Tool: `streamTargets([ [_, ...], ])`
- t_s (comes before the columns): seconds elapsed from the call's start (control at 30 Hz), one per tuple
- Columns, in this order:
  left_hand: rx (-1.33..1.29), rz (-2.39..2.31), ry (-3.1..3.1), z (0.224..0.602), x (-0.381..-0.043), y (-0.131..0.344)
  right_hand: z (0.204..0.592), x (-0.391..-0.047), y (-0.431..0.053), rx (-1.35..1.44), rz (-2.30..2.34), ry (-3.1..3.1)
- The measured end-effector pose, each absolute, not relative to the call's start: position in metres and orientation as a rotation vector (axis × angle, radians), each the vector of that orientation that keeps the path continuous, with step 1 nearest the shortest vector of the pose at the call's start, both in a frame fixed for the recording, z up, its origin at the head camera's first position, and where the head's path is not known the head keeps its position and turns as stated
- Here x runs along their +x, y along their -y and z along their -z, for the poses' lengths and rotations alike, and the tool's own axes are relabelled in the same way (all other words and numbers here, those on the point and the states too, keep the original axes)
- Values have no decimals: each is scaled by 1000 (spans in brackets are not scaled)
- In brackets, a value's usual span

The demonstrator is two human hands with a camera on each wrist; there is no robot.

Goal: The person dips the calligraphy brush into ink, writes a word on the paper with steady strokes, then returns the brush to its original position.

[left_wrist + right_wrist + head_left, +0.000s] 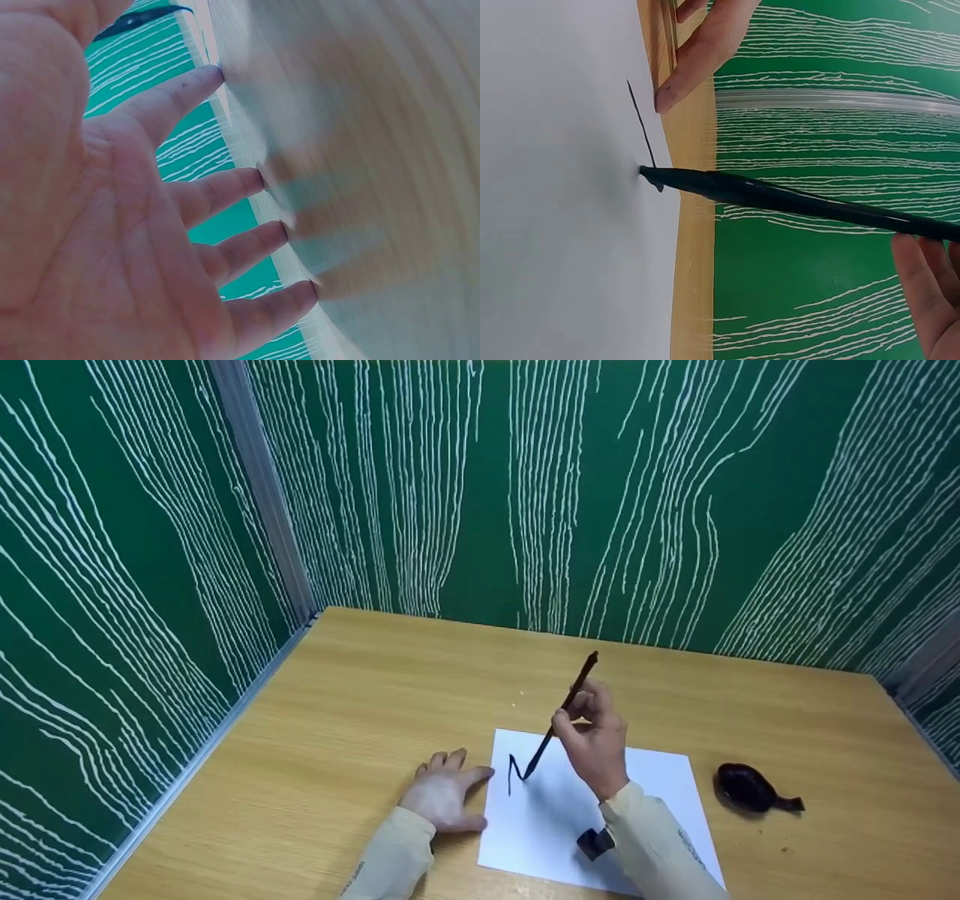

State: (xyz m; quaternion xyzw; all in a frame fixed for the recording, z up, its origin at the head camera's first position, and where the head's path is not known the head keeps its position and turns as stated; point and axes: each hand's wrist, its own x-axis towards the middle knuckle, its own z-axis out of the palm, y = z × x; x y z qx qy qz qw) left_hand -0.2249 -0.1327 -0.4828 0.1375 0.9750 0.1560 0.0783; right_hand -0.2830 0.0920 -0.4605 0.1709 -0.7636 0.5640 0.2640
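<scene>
My right hand (596, 739) pinches the shaft of a dark ink brush (562, 712) between thumb and fingers. The brush tilts, and its tip meets a white sheet of paper (555, 832). Black ink strokes (511, 772) like an angular zigzag run up to that tip; the right wrist view shows brush tip and ink line (640, 120) close up. With fingers spread, my left hand (442, 795) rests on the table at the paper's left edge, thumb and index finger at the sheet. In the left wrist view its fingertips (274, 232) touch the tabletop.
A dark, shallow dish with a short handle (746, 789) stands on the wooden table (360, 682) to the right of the paper. By the right sleeve (656, 832) is a small dark block (592, 844). Green panels with white wavy lines (480, 510) enclose the table's back and sides.
</scene>
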Motion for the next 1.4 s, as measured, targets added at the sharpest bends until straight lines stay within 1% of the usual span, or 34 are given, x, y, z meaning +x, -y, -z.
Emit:
streamTargets([
  [0.43, 387, -526, -2899, 483, -224, 132, 459, -281, -94, 507, -1461, 2039],
  [0.77, 354, -497, -2888, 482, -224, 131, 458, -283, -96, 407, -1532, 2067],
  [1.07, 372, -499, -2891, 481, -225, 131, 458, -288, -100, 364, -1493, 2062],
  [1.4, 385, -510, -2886, 481, -225, 133, 461, -292, -102, 421, -1427, 1973],
])
